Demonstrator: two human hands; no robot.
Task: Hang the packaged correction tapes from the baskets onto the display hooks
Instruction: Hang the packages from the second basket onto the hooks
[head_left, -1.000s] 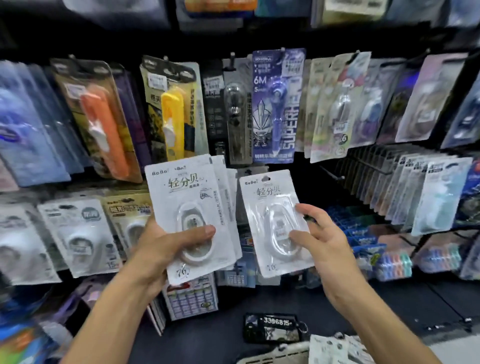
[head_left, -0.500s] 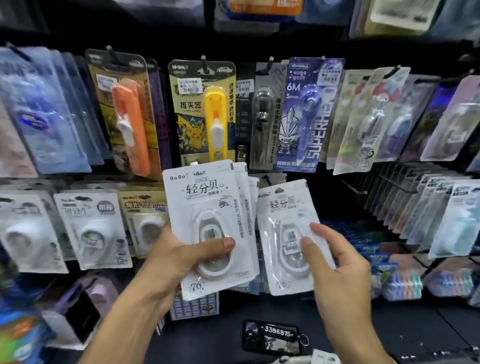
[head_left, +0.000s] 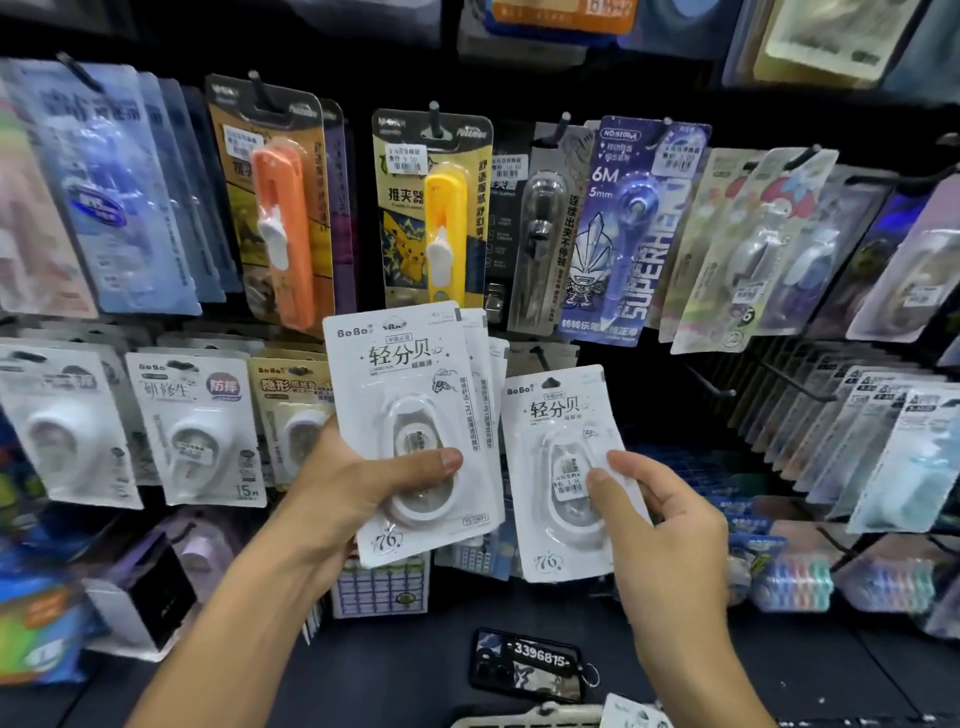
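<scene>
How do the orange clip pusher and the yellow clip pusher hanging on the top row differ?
The orange pusher hangs left and tilted; the yellow pusher hangs right and more upright. The yellow one's card shows a cartoon character; the orange one's card is too blurred to read. Both have a white slider and hang on hooks.

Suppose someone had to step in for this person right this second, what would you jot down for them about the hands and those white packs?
Left hand: grips a fanned stack of white correction tape packs, thumb across the front one.
Right hand: pinches a single pack by its right side, held upright in front of the display, not on a hook.
A bare hook sticks out just above the single pack, likely its target.
A basket rim shows at the bottom edge with another pack beside it.
Done: cannot tell how many already hang.
Left: hang the single pack, then the stack, then whatever remains in the basket.
</scene>
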